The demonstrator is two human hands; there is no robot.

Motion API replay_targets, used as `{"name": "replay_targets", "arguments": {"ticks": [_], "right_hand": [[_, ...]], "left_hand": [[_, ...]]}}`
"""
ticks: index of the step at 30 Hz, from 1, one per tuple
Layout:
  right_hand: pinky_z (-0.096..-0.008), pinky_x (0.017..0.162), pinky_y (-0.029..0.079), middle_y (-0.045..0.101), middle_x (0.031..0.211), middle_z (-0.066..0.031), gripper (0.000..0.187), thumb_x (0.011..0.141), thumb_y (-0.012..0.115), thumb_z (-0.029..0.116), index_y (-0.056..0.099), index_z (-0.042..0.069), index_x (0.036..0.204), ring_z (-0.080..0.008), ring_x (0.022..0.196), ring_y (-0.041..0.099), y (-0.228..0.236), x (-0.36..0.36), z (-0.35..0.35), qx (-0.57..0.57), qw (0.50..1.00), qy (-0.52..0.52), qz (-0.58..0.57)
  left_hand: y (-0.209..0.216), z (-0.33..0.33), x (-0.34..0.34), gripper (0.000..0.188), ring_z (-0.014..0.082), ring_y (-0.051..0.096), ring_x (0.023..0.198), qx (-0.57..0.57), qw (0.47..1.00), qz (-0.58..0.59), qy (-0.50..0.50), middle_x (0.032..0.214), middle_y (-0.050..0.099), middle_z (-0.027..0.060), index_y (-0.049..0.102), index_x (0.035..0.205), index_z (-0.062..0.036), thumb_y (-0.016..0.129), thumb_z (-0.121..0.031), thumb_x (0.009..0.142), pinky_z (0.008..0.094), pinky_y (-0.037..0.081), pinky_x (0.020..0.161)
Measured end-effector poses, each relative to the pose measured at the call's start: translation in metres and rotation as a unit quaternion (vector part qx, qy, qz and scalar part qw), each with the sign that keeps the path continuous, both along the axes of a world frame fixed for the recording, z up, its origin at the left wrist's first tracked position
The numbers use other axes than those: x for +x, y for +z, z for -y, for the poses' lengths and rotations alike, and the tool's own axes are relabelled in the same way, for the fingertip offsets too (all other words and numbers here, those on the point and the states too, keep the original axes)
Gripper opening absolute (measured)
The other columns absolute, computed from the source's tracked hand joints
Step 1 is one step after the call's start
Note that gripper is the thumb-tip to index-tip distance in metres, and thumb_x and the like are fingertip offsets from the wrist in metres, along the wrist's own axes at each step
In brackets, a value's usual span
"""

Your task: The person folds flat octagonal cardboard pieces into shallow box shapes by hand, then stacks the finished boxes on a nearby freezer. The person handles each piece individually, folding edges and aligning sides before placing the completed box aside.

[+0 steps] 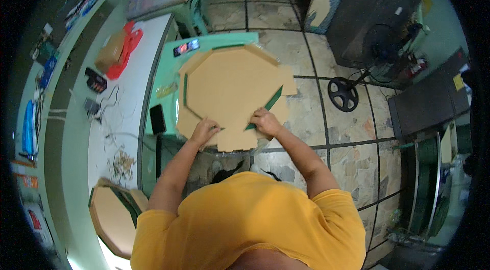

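A large octagonal cardboard box point(229, 84) lies open on the green table point(224, 40), brown inside, with green showing on its folded-up sides. Several of its sides stand up, while flaps at the right and near edge lie flat. My right hand point(265, 121) is closed on the green-faced side flap point(273, 99) at the near right. At the near left corner, my left hand point(205, 131) pinches the cardboard edge, its fingertips beside a small green sliver. What lies under the fingers is hidden.
A phone point(158, 119) and another lit phone point(186, 47) lie on the green table. Along the left runs a white counter point(115, 124) with a red plastic bag point(127, 50), cables and another octagonal cardboard box point(112, 219). A fan point(344, 94) stands on the tiled floor at right.
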State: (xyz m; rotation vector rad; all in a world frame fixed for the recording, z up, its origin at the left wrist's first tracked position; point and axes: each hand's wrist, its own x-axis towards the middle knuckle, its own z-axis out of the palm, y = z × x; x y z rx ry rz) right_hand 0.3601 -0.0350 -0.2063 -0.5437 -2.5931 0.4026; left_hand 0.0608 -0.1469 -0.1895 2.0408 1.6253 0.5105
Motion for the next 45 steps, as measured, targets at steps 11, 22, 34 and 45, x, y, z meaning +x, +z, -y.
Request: {"name": "replay_targets", "arguments": {"ticks": [11,22,34,45], "right_hand": [[-0.0515,0.113,0.019,0.021,0.151,-0.0231,0.099,0.07,0.069,0.049,0.027,-0.004,0.142,-0.0373,0.142,0.017,0.045,0.021,0.035,0.103,0.933,0.041,0.342],[-0.053,0.113,0.019,0.043,0.136,-0.0193,0.064,0.086,0.055,0.047,0.048,-0.001,0.128,-0.0355,0.13,0.038,0.022,0.019,0.035,0.124,0.975,-0.007,0.184],[-0.05,0.088,0.041,0.062,0.083,-0.0145,0.016,0.088,0.058,0.02,0.063,0.006,0.091,-0.0368,0.082,0.06,0.028,-0.027,0.006,-0.195,0.969,-0.151,0.016],[-0.0409,0.084,0.045,0.055,0.098,-0.0132,0.046,0.069,0.072,0.026,0.058,0.001,0.104,-0.0315,0.095,0.053,0.029,-0.017,0.025,0.039,0.991,-0.014,0.127]], "left_hand": [[0.011,0.028,-0.01,0.064,0.03,0.035,0.136,0.107,0.986,-0.072,-0.108,0.131,0.054,0.0106,0.056,0.123,-0.0034,0.074,-0.041,0.075,0.0529,0.021,0.113],[-0.004,0.04,-0.007,0.054,0.0301,0.032,0.137,0.094,0.991,-0.062,-0.069,0.132,0.052,0.0135,0.056,0.123,-0.0019,0.063,-0.04,0.086,0.0537,0.016,0.114],[-0.008,0.0,0.007,0.026,0.0244,0.06,0.096,-0.013,0.979,0.095,0.181,0.089,0.066,0.008,0.067,0.102,-0.0133,0.056,-0.034,0.091,0.0502,0.026,0.107],[0.0,0.018,0.027,0.044,0.0301,0.051,0.107,0.078,0.985,-0.119,0.097,0.098,0.057,0.0133,0.067,0.112,-0.0206,0.074,-0.039,0.072,0.0533,0.024,0.108]]}}
